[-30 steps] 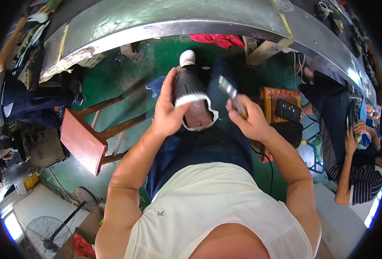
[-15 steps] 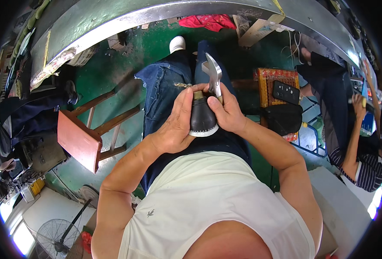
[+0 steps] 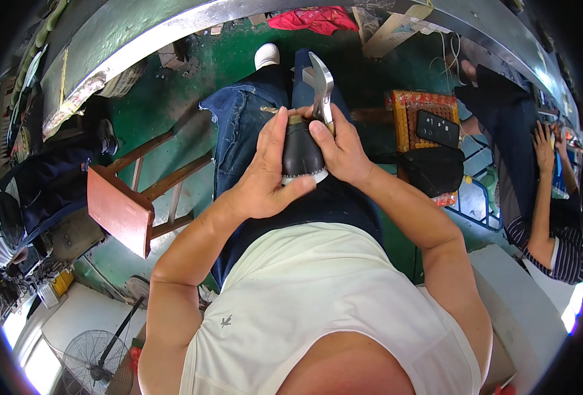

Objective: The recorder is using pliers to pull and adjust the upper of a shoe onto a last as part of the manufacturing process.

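Over my lap I hold a black shoe upper [image 3: 303, 151], stretched over a form, its near rounded end edged with a white jagged rim. My left hand [image 3: 265, 164] is closed around its left side, with the thumb laid across the white edge. On the right side, my right hand [image 3: 341, 148] presses its thumb on the upper near the far, narrow end. The same hand grips silver lasting pincers [image 3: 322, 85], their curved metal head pointing up and away from me. My right palm hides most of the pincers' handle.
A wooden stool [image 3: 117, 207] lies at my left. To my right, a black phone-like device [image 3: 438, 128] and a black pouch [image 3: 430, 170] rest on a beaded seat [image 3: 407, 125]. A metal bench edge [image 3: 173, 38] curves ahead. A co-worker's hand [image 3: 543, 148] is at far right.
My left thumb has moved from beneath the shoe upper onto its white rim. The upper and pincers sit slightly higher in view. The co-worker's arms have shifted.
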`<state>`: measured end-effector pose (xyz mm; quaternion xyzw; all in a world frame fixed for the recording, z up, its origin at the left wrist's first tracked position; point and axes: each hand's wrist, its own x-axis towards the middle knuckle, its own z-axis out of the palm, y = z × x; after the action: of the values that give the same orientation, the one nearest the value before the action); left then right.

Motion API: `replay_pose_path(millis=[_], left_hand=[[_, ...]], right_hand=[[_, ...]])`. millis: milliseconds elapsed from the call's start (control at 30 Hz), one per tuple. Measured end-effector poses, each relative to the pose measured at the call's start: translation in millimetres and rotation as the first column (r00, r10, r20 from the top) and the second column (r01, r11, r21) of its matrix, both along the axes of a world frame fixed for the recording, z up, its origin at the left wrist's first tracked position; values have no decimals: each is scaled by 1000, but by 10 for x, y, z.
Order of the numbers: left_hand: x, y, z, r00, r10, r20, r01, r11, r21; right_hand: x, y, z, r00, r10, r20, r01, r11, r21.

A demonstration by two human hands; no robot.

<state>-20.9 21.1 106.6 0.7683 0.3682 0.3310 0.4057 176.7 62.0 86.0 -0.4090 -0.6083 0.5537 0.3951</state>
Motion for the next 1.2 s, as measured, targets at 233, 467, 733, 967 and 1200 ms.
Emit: replay_pose_path(millis=[233, 467, 733, 967, 1200], left_hand=[[-98, 163, 82, 983, 67, -173, -41, 988, 149], [-61, 179, -182, 976, 191, -102, -181, 978, 103], [-16, 328, -238, 890, 454, -41, -418, 777, -472], [-133, 451, -547, 919, 330, -218, -394, 726, -564], [-77, 47, -565, 870, 457, 187, 46, 302, -952]], right_hand=[[-47, 70, -85, 997, -64, 34, 63, 997, 33], [82, 158, -396, 980, -147, 131, 155, 987, -50], [198, 137, -262, 992, -127, -1, 109, 861, -496], [169, -18, -294, 992, -25, 122, 89, 827, -555], [637, -67, -321, 973, 174, 151, -36, 760, -649]])
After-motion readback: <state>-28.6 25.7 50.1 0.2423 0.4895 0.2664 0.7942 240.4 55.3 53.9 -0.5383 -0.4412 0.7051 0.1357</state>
